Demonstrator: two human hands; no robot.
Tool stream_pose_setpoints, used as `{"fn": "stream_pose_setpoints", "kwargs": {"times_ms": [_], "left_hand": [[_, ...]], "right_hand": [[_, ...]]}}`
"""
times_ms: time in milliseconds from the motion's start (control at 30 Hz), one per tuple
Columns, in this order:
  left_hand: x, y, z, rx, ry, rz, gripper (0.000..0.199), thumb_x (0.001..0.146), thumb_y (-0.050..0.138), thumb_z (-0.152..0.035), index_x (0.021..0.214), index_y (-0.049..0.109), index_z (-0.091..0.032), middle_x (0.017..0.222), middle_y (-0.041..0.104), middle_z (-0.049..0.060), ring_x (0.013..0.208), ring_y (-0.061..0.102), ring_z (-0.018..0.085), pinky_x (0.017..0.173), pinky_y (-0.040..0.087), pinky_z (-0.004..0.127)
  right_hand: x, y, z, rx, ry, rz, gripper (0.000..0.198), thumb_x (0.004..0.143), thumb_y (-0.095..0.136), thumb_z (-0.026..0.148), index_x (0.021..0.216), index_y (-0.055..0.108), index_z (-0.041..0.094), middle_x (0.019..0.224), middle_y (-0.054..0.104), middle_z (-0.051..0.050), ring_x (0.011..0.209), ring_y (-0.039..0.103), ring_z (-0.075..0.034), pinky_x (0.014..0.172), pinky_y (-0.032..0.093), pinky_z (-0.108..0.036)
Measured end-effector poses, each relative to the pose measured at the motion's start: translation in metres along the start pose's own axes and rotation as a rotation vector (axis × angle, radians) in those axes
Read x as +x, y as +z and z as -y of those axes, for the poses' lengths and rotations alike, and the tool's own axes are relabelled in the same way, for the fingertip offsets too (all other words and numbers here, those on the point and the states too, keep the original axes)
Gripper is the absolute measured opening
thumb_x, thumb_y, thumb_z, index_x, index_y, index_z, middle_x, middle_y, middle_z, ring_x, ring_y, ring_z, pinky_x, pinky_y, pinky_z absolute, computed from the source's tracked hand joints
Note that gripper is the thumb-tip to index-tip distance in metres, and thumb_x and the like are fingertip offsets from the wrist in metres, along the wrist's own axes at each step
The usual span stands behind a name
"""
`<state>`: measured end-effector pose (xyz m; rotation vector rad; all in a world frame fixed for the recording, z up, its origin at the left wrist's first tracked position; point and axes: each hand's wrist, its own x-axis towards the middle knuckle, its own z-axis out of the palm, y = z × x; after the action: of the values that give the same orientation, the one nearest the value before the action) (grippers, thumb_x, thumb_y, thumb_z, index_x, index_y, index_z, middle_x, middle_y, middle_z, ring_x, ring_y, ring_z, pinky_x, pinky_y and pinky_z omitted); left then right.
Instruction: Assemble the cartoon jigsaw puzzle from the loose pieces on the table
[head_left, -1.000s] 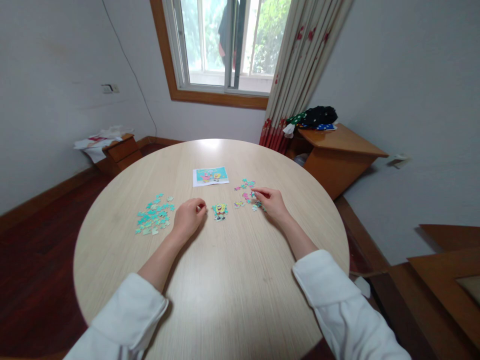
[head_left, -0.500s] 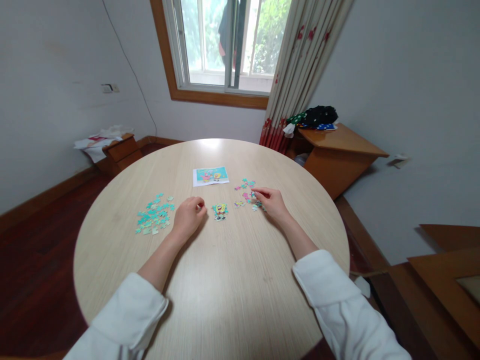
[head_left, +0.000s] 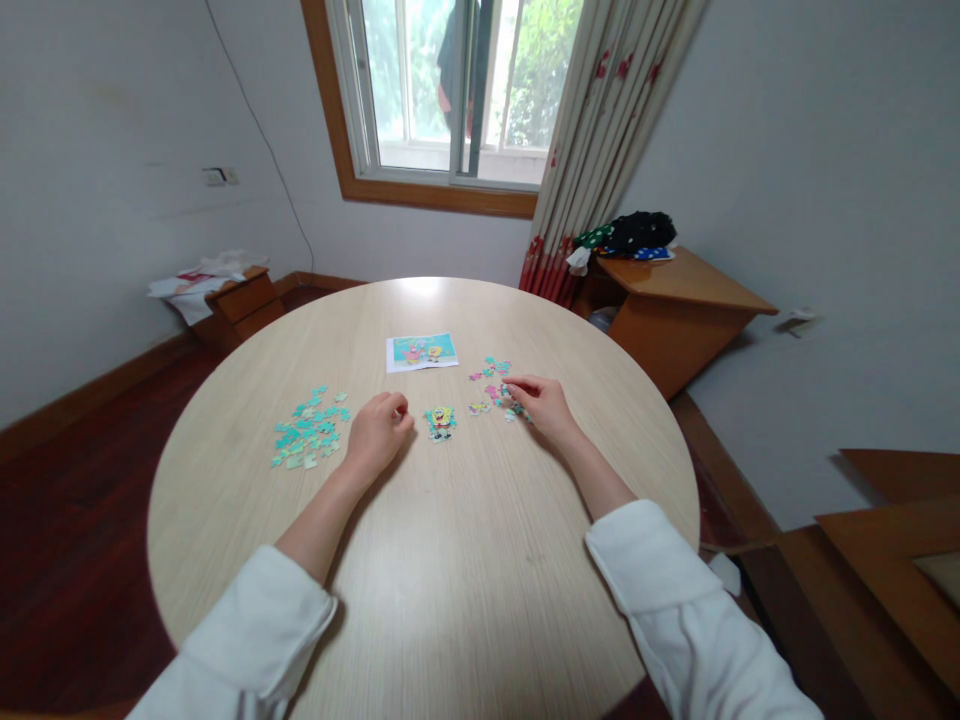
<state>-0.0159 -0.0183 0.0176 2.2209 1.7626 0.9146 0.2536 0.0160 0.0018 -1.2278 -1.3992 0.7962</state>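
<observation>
My left hand rests on the table with its fingers curled in, and I see nothing in it. Just right of it lies a small joined section of jigsaw puzzle with a yellow cartoon figure. My right hand is over a loose group of pink and teal puzzle pieces, thumb and forefinger pinched at a small piece that the fingers partly cover. To the left of my left hand spreads a pile of teal and pale green puzzle pieces.
A printed reference picture lies flat beyond the joined section. All of this is on a round wooden table. Behind the table are a window and a curtain; a wooden cabinet with cloths on top stands at the right.
</observation>
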Motion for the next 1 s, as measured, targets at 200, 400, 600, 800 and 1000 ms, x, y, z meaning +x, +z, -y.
{"fn": "stream_pose_setpoints", "kwargs": {"times_ms": [200, 400, 600, 800, 1000], "left_hand": [[0.000, 0.000, 0.000, -0.001, 0.010, -0.001, 0.006, 0.072, 0.047, -0.018, 0.068, 0.052, -0.020, 0.073, 0.057, 0.003, 0.071, 0.053, 0.017, 0.067, 0.040, 0.027], [-0.001, 0.000, 0.000, -0.016, 0.014, 0.001, 0.006, 0.072, 0.047, -0.018, 0.068, 0.050, -0.020, 0.072, 0.056, 0.002, 0.069, 0.052, 0.017, 0.065, 0.038, 0.027], [0.000, 0.000, 0.000, -0.016, 0.026, -0.005, 0.006, 0.071, 0.048, -0.017, 0.066, 0.049, -0.019, 0.070, 0.055, 0.002, 0.068, 0.051, 0.016, 0.064, 0.038, 0.027], [0.001, 0.003, 0.003, -0.026, 0.050, -0.024, 0.007, 0.070, 0.049, -0.015, 0.065, 0.047, -0.019, 0.070, 0.054, 0.002, 0.068, 0.051, 0.017, 0.064, 0.037, 0.028], [0.001, 0.002, 0.003, -0.027, 0.058, -0.038, 0.009, 0.069, 0.049, -0.014, 0.063, 0.045, -0.020, 0.068, 0.053, 0.001, 0.069, 0.050, 0.017, 0.065, 0.037, 0.028]], "right_hand": [[-0.001, 0.001, 0.004, 0.021, 0.029, 0.019, 0.029, 0.063, 0.070, 0.040, 0.079, 0.074, 0.017, 0.080, 0.072, -0.007, 0.069, 0.064, -0.017, 0.069, 0.051, -0.032], [-0.003, 0.002, 0.006, 0.033, 0.046, 0.034, 0.032, 0.061, 0.072, 0.043, 0.077, 0.073, 0.015, 0.075, 0.071, -0.007, 0.065, 0.063, -0.016, 0.065, 0.051, -0.031], [-0.003, 0.003, 0.005, 0.056, 0.066, 0.049, 0.033, 0.059, 0.073, 0.042, 0.076, 0.072, 0.014, 0.073, 0.071, -0.007, 0.063, 0.062, -0.015, 0.062, 0.049, -0.029], [-0.004, 0.004, 0.007, 0.071, 0.073, 0.055, 0.032, 0.059, 0.073, 0.041, 0.076, 0.072, 0.014, 0.073, 0.070, -0.007, 0.062, 0.061, -0.014, 0.062, 0.049, -0.029], [-0.005, 0.004, 0.010, 0.061, 0.074, 0.077, 0.033, 0.058, 0.073, 0.042, 0.076, 0.072, 0.013, 0.073, 0.070, -0.007, 0.063, 0.061, -0.015, 0.062, 0.049, -0.030]]}}
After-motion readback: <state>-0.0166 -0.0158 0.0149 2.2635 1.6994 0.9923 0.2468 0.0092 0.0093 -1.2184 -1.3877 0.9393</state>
